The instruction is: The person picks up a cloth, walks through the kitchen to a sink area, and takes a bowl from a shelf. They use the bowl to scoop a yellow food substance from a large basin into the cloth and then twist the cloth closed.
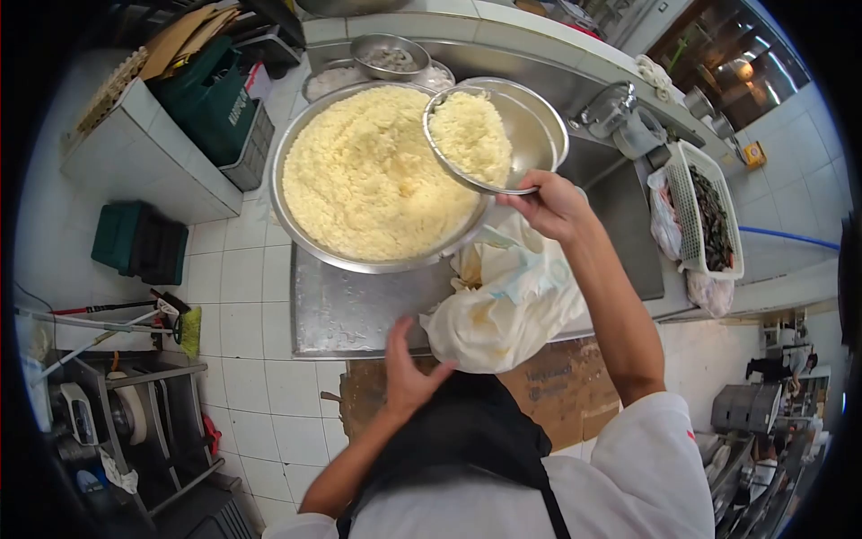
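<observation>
My right hand [554,205] grips the rim of a steel bowl [537,126], tilted and partly filled with pale yellow crumbly food [471,135]. This bowl overlaps the right edge of a large steel basin [382,267], heaped with the same yellow crumbly food [368,180]. Below the bowl, a stained white cloth [516,305] lies bunched over the front edge of the steel counter [359,310]. My left hand [411,370] is open, thumb and fingers spread, right beside the cloth's left side, with nothing in it.
Behind the basin sits a small steel bowl [391,59] with greyish contents. The sink [620,216] lies to the right, with a faucet [606,108] at its back. A white basket [709,211] of dark items stands beyond it. Flattened cardboard [548,395] covers the floor in front.
</observation>
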`<control>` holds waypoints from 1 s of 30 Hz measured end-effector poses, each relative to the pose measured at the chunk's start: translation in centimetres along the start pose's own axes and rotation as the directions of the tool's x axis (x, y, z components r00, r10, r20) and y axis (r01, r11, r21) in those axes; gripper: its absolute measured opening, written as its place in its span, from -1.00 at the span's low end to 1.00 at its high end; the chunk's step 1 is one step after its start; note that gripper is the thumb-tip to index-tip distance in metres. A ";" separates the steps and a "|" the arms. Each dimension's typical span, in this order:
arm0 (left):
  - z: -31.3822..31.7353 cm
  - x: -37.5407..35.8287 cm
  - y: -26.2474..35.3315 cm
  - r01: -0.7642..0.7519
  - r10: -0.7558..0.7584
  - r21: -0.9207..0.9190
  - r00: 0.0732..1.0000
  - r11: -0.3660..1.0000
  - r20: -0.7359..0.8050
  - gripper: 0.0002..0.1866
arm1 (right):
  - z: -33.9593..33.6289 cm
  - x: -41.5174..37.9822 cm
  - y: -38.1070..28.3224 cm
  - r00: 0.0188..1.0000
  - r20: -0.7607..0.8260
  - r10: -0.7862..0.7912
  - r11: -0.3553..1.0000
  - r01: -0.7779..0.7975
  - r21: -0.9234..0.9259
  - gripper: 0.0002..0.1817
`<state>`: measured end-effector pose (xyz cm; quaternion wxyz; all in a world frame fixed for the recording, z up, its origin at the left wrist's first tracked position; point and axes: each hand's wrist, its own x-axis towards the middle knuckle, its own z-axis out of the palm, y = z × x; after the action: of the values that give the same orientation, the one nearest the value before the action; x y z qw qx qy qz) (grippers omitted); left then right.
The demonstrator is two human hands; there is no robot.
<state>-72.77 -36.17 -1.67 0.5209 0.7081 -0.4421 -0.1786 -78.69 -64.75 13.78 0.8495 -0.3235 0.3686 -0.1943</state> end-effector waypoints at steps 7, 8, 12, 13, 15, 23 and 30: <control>7.9 -0.6 0.2 0.277 -0.260 0.052 0.941 0.959 -0.216 -0.13 | -8.2 -11.4 -1.9 0.982 -0.138 -0.130 0.992 0.129 -0.014 -0.76; 8.2 -0.6 0.3 0.383 -0.389 -0.080 0.918 0.920 -0.079 -0.29 | -9.9 -13.1 -2.3 0.986 -0.154 -0.070 0.997 0.073 0.012 -0.75; 7.8 -0.1 0.3 0.449 -0.490 -0.280 0.866 0.849 -0.099 -0.62 | -15.5 -17.7 -3.3 0.984 -0.168 0.055 0.997 -0.064 -0.052 -0.70; 5.6 1.3 4.7 0.437 -0.488 -0.257 0.852 0.862 -0.189 -0.63 | -16.7 -18.3 -3.3 0.986 -0.154 0.056 0.996 -0.067 -0.065 -0.70; 3.9 3.0 5.7 0.359 -0.394 -0.172 0.883 0.917 -0.257 -0.63 | -18.9 -18.7 -3.4 0.977 -0.214 0.022 0.973 -0.070 -0.218 -0.66; 3.1 8.4 18.1 0.137 -0.040 0.307 0.952 0.942 -0.303 -0.67 | -22.2 -17.2 -2.3 0.949 -0.046 0.312 0.882 -0.307 -0.357 -0.70; 5.1 7.8 20.9 0.161 -0.085 0.468 0.980 0.869 -0.179 -0.69 | -20.3 -12.6 3.3 0.825 0.052 0.563 0.804 -0.532 -0.266 -0.61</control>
<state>-81.33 -46.87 16.62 0.3488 0.8534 -0.3853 -0.0414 -101.87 -63.48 7.23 0.8457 -0.3151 0.4116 0.1266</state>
